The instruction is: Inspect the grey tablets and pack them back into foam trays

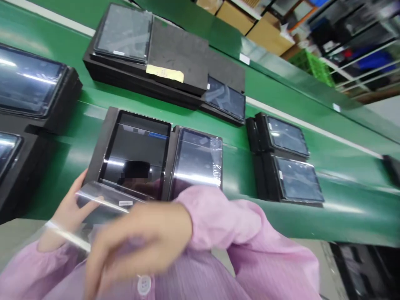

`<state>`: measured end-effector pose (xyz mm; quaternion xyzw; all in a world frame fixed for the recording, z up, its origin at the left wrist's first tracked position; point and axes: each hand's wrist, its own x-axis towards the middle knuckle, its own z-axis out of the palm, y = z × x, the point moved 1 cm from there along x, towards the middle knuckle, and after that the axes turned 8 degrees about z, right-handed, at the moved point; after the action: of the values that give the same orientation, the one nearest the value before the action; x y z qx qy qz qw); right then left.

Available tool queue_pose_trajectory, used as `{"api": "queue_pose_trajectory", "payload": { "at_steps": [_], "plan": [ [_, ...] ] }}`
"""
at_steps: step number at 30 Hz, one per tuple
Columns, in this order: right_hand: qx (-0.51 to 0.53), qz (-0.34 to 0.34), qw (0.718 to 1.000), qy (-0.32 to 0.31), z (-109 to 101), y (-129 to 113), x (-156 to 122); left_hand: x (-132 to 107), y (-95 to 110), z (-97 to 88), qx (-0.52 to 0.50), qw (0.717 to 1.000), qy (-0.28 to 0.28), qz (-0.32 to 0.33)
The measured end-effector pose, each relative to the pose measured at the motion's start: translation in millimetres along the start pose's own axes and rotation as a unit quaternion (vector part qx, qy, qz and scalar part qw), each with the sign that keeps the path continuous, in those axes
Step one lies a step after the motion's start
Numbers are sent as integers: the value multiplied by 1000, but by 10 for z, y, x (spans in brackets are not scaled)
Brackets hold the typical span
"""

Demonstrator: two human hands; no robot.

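Note:
A dark-screened tablet (137, 146) lies face up in a black foam tray (108, 137) on the green conveyor belt. Clear plastic film (109, 200), bearing a small white label, is lifted off the tablet's near end and stretches toward my body. My left hand (70, 208) grips the tray's near-left corner, its thumb lying over the film. Nearer to me, my right hand (140, 237) is smeared by motion, its fingers curled at the loose end of the film; the fingertips are hard to make out. A second tablet (198, 160), still covered with film, sits right beside the first.
Behind, a long foam block (178, 54) carries film-covered tablets and a yellow paper strip (165, 73). More tablets in foam stand at the left (28, 79) and right (298, 179). A raised green rail (265, 54) edges the belt; cardboard boxes (234, 18) and shelving lie beyond.

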<state>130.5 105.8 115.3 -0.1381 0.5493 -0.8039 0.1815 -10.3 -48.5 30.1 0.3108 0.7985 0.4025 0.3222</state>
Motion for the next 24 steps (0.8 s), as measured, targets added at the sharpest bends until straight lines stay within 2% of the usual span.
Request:
{"api": "queue_pose_trajectory", "payload": {
  "at_steps": [2,4,6,7,10,12,13,15,17,20,21,24],
  "plan": [
    [1,-54,982,179,-357,-264,-184,4,-4,10,10,1000,1,-15],
    [-58,-45,936,345,-755,-497,-495,-15,22,24,59,998,8,-28],
    [-130,-33,842,522,-1124,-648,-911,-55,73,50,125,991,36,-11],
    [-159,-22,795,585,-1273,-682,-1138,-80,104,68,153,986,60,14],
    [-217,37,683,696,-1530,-629,-1807,-154,196,133,229,952,141,146],
    [-254,95,613,742,-1553,-514,-2177,-178,250,178,295,913,161,231],
    [-275,124,582,755,-1532,-449,-2322,-177,279,204,325,895,152,265],
    [-316,174,547,756,-1455,-321,-2516,-148,354,276,359,871,102,320],
    [-350,204,556,726,-1362,-216,-2592,-98,463,384,354,857,50,372],
    [-403,210,577,679,-1245,-124,-2567,-23,665,614,325,832,-3,449],
    [-425,207,573,670,-1220,-110,-2542,-5,728,703,320,825,-20,465],
    [-466,208,536,673,-1204,-92,-2469,23,870,957,318,821,-60,471]
  ]
}}
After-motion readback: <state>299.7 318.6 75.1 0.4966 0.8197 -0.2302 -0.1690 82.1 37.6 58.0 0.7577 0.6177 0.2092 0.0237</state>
